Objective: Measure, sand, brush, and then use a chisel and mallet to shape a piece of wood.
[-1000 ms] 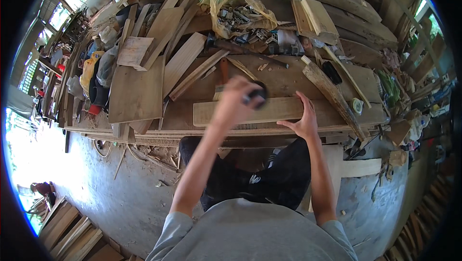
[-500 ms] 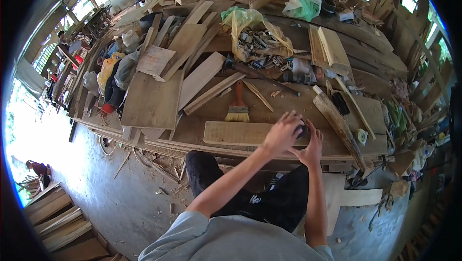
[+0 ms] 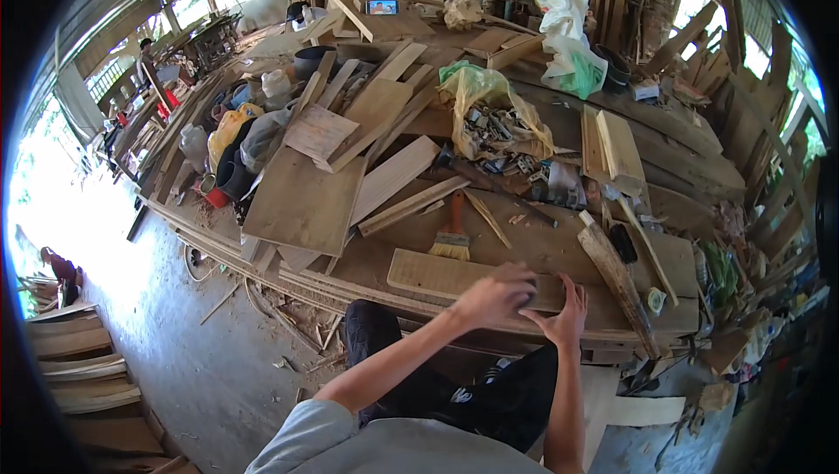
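Observation:
A pale wooden board (image 3: pixel 428 275) lies flat near the front edge of the workbench. Over its right part is my left hand (image 3: pixel 496 296), slightly blurred, with its fingers curled round a small dark object (image 3: pixel 529 294) whose kind I cannot make out. My right hand (image 3: pixel 565 315) is at the board's right end, thumb and fingers spread wide with nothing visible between them. Whether it touches the board, I cannot tell. Just behind the board rests a paintbrush (image 3: pixel 454 234) with an orange handle and pale bristles.
Planks and a wide panel (image 3: pixel 306 203) are stacked to the left. A plastic bag of metal hardware (image 3: pixel 494 120) sits farther back. On the right lie a rough wooden stick (image 3: pixel 616 277) and a tape roll (image 3: pixel 655 301). A phone (image 3: pixel 382 7) stands at the back.
The view has tilted up, so the bench appears lower. My left hand, with the dark object, has moved left along the board, away from my right hand.

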Available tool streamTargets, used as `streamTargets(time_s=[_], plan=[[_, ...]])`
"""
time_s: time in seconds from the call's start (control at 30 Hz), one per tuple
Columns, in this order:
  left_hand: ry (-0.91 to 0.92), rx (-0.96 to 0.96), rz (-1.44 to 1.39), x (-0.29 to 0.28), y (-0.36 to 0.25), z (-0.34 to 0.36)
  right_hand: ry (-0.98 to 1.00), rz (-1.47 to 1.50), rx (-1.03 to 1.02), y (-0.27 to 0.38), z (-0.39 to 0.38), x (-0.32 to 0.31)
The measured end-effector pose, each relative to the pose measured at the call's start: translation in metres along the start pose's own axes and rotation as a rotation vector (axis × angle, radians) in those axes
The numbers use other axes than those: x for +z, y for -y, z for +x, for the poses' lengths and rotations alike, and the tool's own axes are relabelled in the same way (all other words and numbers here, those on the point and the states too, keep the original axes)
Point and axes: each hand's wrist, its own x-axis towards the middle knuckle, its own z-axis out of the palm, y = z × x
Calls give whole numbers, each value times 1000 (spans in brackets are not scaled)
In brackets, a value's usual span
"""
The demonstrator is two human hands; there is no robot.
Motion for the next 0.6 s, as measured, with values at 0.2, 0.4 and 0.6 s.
streamTargets(time_s=[0.2,0.4,0.6], plan=[[-133,-182,120,-61,2,-48,-17,5,7,10,3,-5],[-281,-263,210,-112,24,-75,-26,19,-16,14,5,-5],[-41,-162,121,-106,-2,-88,-29,-20,-21,8,3,-3]])
